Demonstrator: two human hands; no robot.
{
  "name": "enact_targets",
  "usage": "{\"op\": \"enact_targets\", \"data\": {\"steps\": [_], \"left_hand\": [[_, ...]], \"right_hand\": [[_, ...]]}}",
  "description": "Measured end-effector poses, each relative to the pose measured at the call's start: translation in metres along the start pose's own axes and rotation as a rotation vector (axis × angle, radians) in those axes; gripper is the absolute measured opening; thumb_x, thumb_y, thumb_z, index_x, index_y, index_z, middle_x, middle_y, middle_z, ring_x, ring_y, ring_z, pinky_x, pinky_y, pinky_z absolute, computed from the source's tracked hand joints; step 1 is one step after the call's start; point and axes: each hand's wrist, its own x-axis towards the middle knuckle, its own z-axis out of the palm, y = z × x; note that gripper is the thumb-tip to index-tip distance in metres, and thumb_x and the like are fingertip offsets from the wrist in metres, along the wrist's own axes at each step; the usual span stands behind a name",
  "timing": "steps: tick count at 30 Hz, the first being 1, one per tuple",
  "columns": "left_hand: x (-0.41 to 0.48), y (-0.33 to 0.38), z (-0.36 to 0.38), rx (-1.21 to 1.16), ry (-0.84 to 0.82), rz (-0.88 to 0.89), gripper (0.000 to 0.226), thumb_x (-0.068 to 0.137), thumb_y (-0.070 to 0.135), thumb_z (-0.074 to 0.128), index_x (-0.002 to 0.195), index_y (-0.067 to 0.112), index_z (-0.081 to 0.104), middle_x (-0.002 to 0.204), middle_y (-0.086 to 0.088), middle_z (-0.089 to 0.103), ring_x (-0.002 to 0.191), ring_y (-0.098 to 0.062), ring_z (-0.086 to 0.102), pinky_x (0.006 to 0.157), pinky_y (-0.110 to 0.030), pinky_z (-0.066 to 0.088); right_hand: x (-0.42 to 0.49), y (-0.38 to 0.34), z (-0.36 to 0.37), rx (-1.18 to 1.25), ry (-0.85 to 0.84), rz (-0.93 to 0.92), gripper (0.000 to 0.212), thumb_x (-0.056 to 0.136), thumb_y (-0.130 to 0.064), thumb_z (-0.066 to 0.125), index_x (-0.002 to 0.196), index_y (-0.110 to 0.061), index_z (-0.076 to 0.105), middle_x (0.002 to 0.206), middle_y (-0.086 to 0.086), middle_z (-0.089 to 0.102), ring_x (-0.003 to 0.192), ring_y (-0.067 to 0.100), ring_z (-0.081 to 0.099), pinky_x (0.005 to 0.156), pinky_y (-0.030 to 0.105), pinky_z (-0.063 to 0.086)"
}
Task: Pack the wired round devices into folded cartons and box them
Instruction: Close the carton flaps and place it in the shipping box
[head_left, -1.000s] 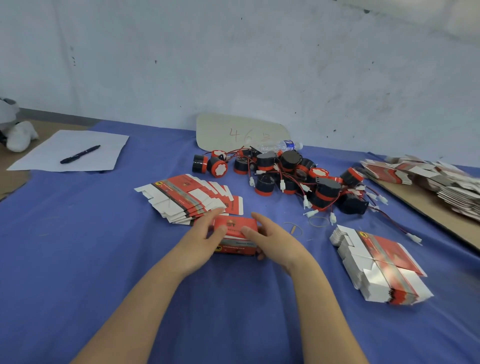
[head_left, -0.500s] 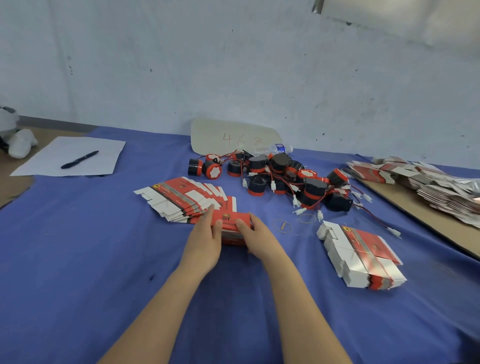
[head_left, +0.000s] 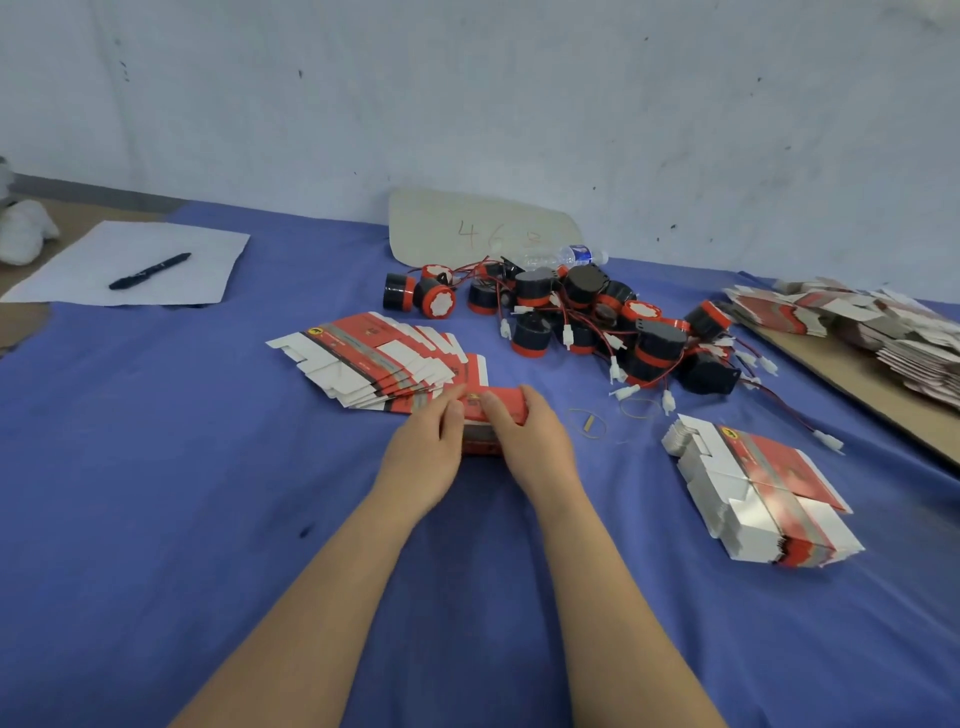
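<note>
Left hand (head_left: 423, 457) and right hand (head_left: 535, 447) both clasp the red carton (head_left: 498, 410) (folded up); round devices (head_left: 597, 322) lie near, beyond it.

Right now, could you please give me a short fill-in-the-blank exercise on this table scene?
The left hand and right hand hold one red ____.
The black pen lies on white ____.
The cloth under both hands is ____.
Missing words: carton; paper; blue.

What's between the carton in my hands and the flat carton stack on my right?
Two loose rubber bands on the blue cloth, one around a small tan strip, in the head view.
</note>
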Motion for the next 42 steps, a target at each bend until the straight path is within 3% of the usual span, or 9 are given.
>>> {"op": "enact_targets", "data": {"steps": [7, 14, 21, 25, 31, 33, 36, 38, 42], "left_hand": [[-0.006, -0.004, -0.007, 0.036, -0.058, 0.080, 0.044, 0.100, 0.028, 0.044, 0.144, 0.030, 0.038, 0.149, 0.004, 0.038, 0.134, -0.013, 0.038, 0.103, -0.024, 0.034], [-0.002, 0.000, -0.004, -0.178, -0.017, -0.031, 0.036, 0.100, 0.029, 0.042, 0.135, 0.031, 0.050, 0.143, 0.006, 0.044, 0.121, -0.006, 0.042, 0.098, -0.022, 0.035], [-0.003, 0.005, 0.003, -0.162, -0.020, -0.073, 0.048, 0.103, 0.025, 0.032, 0.150, 0.028, 0.023, 0.157, 0.003, 0.023, 0.138, -0.015, 0.031, 0.094, -0.020, 0.028], [-0.002, 0.003, 0.001, -0.208, -0.054, -0.133, 0.056, 0.102, 0.022, 0.035, 0.152, 0.029, 0.010, 0.155, 0.003, 0.028, 0.135, -0.017, 0.037, 0.093, -0.022, 0.030], [-0.005, 0.005, 0.002, -0.202, 0.002, -0.144, 0.032, 0.100, 0.025, 0.037, 0.130, 0.024, 0.047, 0.126, 0.000, 0.058, 0.095, -0.009, 0.053, 0.080, -0.027, 0.039], [-0.005, 0.005, 0.003, -0.206, 0.013, -0.113, 0.035, 0.101, 0.031, 0.037, 0.134, 0.027, 0.047, 0.133, 0.005, 0.053, 0.112, -0.012, 0.051, 0.089, -0.025, 0.037], [-0.007, 0.007, 0.004, -0.325, 0.053, -0.066, 0.050, 0.100, 0.040, 0.039, 0.148, 0.034, 0.027, 0.146, 0.012, 0.038, 0.129, -0.006, 0.040, 0.102, -0.023, 0.031], [-0.007, 0.007, 0.001, -0.462, 0.085, -0.041, 0.047, 0.100, 0.038, 0.040, 0.146, 0.038, 0.029, 0.144, 0.009, 0.044, 0.122, -0.007, 0.050, 0.104, -0.028, 0.040], [-0.009, 0.018, -0.005, -0.556, 0.095, -0.023, 0.035, 0.101, 0.028, 0.042, 0.136, 0.035, 0.041, 0.119, -0.002, 0.064, 0.093, -0.009, 0.068, 0.079, -0.020, 0.053]], "right_hand": [[0.000, 0.002, 0.000, -0.023, 0.005, 0.039, 0.059, 0.091, -0.058, 0.045, 0.137, -0.021, 0.044, 0.130, -0.002, 0.057, 0.115, 0.022, 0.053, 0.090, 0.034, 0.044], [-0.002, -0.001, 0.002, -0.048, 0.019, 0.020, 0.065, 0.091, -0.057, 0.046, 0.143, -0.019, 0.036, 0.133, 0.001, 0.054, 0.119, 0.023, 0.051, 0.085, 0.031, 0.041], [-0.006, -0.004, 0.002, -0.067, -0.035, 0.009, 0.075, 0.092, -0.056, 0.045, 0.151, -0.016, 0.020, 0.140, 0.006, 0.049, 0.123, 0.026, 0.049, 0.086, 0.033, 0.041], [-0.008, -0.005, 0.002, -0.100, -0.067, 0.019, 0.078, 0.093, -0.057, 0.043, 0.152, -0.016, 0.012, 0.142, 0.008, 0.046, 0.125, 0.028, 0.048, 0.089, 0.036, 0.042], [-0.010, -0.004, 0.000, -0.083, -0.019, 0.024, 0.058, 0.100, -0.047, 0.031, 0.151, -0.020, 0.022, 0.142, 0.004, 0.049, 0.127, 0.026, 0.047, 0.096, 0.036, 0.039], [-0.010, -0.004, 0.000, -0.014, 0.023, 0.013, 0.051, 0.102, -0.040, 0.028, 0.150, -0.023, 0.026, 0.141, 0.004, 0.049, 0.128, 0.027, 0.044, 0.100, 0.037, 0.036], [-0.012, -0.009, 0.003, 0.189, 0.058, -0.084, 0.047, 0.102, -0.036, 0.033, 0.149, -0.030, 0.027, 0.122, 0.000, 0.052, 0.127, 0.027, 0.042, 0.106, 0.037, 0.037], [-0.014, -0.015, 0.005, 0.338, 0.033, -0.156, 0.048, 0.102, -0.030, 0.038, 0.149, -0.033, 0.027, 0.121, -0.002, 0.054, 0.124, 0.021, 0.048, 0.105, 0.035, 0.041], [-0.020, -0.019, -0.007, 0.610, -0.014, -0.164, 0.046, 0.101, -0.023, 0.045, 0.145, -0.033, 0.034, 0.114, -0.009, 0.060, 0.103, 0.012, 0.063, 0.081, 0.023, 0.055]]}}
